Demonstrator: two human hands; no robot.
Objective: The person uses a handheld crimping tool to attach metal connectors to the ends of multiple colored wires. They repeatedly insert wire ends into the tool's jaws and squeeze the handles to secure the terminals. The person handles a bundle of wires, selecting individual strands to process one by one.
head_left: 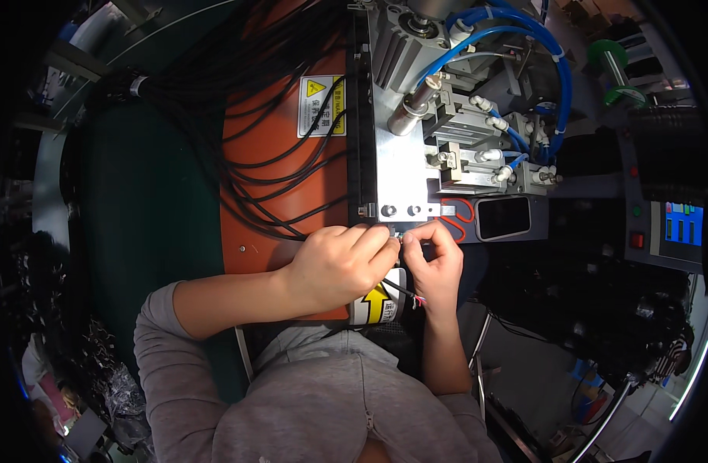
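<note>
My left hand (342, 264) is closed in a pinch at the near end of a metal machine head (400, 174). Opposite it, my right hand (437, 266) pinches with thumb and forefinger. Between the fingertips of both hands is a tiny greenish piece (399, 235), too small and too covered to name. A thin black cable (396, 287) comes out from beneath my left hand. It ends in fine pink and reddish wires (420, 300) beside my right wrist. Whether either hand grips this cable is hidden.
Many black cables (254, 181) run over an orange plate (284, 154) on the left. Blue air hoses (562, 85) loop above cylinders at the back right. Right of the machine head lie red-handled scissors (463, 222) and a phone (503, 217). A yellow arrow label (377, 303) sits below my hands.
</note>
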